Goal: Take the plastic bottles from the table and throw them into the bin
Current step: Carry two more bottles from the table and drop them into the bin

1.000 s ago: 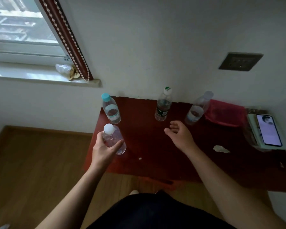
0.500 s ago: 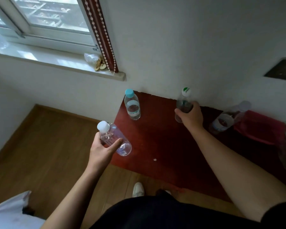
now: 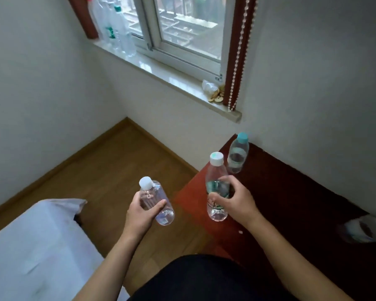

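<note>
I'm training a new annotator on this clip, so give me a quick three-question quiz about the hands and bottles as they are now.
1. True or false: the left hand is empty.
2. The label on the labelled bottle in the right hand is: A red, B green, C yellow.
3. Fill in: the corner bottle standing on the table has a ___ cap.

Key: 1 false, it grips the plain bottle; 2 B; 3 blue.
</note>
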`<state>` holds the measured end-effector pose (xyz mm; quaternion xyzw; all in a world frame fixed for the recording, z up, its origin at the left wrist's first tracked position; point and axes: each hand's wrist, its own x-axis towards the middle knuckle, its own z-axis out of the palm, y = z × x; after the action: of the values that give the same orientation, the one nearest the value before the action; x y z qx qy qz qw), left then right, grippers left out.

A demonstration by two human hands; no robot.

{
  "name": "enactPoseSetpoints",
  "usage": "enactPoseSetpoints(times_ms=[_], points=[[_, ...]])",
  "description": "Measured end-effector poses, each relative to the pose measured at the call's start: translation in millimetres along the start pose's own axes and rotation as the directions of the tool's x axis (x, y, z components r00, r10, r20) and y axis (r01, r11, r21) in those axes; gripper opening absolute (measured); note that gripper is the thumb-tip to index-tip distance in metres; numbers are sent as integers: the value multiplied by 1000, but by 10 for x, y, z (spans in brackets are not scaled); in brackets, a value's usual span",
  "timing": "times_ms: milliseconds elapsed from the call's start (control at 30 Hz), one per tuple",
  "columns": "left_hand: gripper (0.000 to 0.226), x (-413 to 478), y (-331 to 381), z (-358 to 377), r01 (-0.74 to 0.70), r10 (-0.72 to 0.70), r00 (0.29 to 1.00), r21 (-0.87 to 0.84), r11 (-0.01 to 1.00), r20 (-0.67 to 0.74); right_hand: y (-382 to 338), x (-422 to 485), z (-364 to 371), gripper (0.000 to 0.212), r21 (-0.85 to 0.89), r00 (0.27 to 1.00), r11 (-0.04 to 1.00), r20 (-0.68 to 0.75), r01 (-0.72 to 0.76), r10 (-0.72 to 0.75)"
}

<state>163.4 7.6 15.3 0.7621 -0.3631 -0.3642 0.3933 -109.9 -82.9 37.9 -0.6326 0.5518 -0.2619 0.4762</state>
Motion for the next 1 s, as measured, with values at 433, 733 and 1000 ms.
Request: enactPoseSetpoints(times_ms=[433,733,1000], points=[[51,-2188,-1515,-673,405,-486,748,-269,874,-453,216,-612,1005,46,-152,850,981,527,120,-22],[83,-2855,-2433,-1134,585,-711,517,-409,700,-477,112,-615,1802,49,-324,801,938,590,123,99],[77,-2210,-2799,-1608,636,-741,539,-385,669,-400,231,-345,2243,40,-472,869,879,459,63,184]])
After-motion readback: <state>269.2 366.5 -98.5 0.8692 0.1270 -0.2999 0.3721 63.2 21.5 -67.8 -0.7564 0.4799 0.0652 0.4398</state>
